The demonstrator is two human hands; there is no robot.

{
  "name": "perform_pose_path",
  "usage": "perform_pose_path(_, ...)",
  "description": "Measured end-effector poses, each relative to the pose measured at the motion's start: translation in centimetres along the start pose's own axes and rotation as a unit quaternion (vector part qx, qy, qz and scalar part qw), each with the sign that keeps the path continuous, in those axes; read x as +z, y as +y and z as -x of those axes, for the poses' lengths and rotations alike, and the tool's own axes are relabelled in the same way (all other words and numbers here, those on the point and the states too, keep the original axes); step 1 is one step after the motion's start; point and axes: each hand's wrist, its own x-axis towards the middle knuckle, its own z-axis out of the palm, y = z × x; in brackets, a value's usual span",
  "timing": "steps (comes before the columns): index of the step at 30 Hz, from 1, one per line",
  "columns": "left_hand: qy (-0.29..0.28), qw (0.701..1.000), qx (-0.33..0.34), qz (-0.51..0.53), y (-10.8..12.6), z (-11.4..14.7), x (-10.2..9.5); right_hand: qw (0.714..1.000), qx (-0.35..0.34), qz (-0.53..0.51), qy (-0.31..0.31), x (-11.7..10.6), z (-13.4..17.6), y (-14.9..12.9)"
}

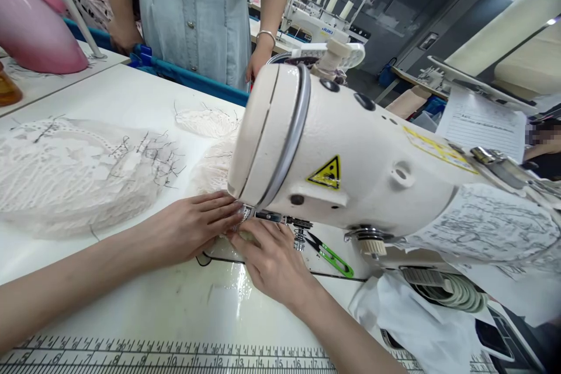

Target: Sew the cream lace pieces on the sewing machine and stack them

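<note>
Beneath the head of a white sewing machine (pixel 280 128), both my hands meet at the needle area. My left hand (pixel 197 225) lies with its fingers stretched out and close together, their tips pressing on pale lace fabric (pixel 214 166) left of the presser foot. From the right, my right hand (pixel 274 257) reaches in with bent fingers. Its thumb and forefinger close on the edge of the fabric in front of the foot. The machine head and my fingers hide most of the stitching point. Green-handled thread snips (pixel 331 257) lie just right of my right hand.
More lace pieces with loose dark threads (pixel 87 169) spread over the left of the table. A printed ruler strip (pixel 175 356) runs along the front edge. White cloth (pixel 421 315) and a phone (pixel 493 336) lie at right. Another person (pixel 195 17) stands behind the table.
</note>
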Motion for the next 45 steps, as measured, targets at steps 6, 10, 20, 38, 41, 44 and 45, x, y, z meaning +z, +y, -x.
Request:
perform_pose_path(6, 0.001, 1.0, -0.017, -0.017, 0.6, -0.2, 0.3, 1.0, 0.011, 0.002, 0.011, 0.3, 0.1, 0.0)
perform_pose_path(10, -0.025, 0.997, -0.014, -0.066, 1.2, -0.7, -0.1, 0.999, 0.003, 0.005, 0.037, 0.3, 0.3, 0.3)
perform_pose_path(20, -0.014, 0.999, -0.044, -0.026, 1.7, -0.6, -0.2, 0.998, 0.007, 0.055, 0.04, 0.4, 1.1, 1.0)
perform_pose_path(38, -0.024, 0.996, -0.045, -0.072, 1.9, -1.0, -0.1, 0.985, 0.027, 0.162, 0.057, 0.1, 1.2, 1.6)
perform_pose_path(41, -0.03, 0.996, -0.048, -0.074, 1.8, -1.0, 0.0, 0.984, 0.044, 0.165, 0.047, 0.4, 1.4, 1.7)
perform_pose_path(44, -0.032, 0.995, -0.053, -0.08, 1.9, -1.0, 0.1, 0.984, 0.064, 0.165, 0.036, 0.7, 1.5, 1.6)
perform_pose_path(45, -0.032, 0.995, -0.056, -0.082, 2.0, -0.9, 0.1, 0.983, 0.067, 0.166, 0.034, 0.7, 1.5, 1.6)
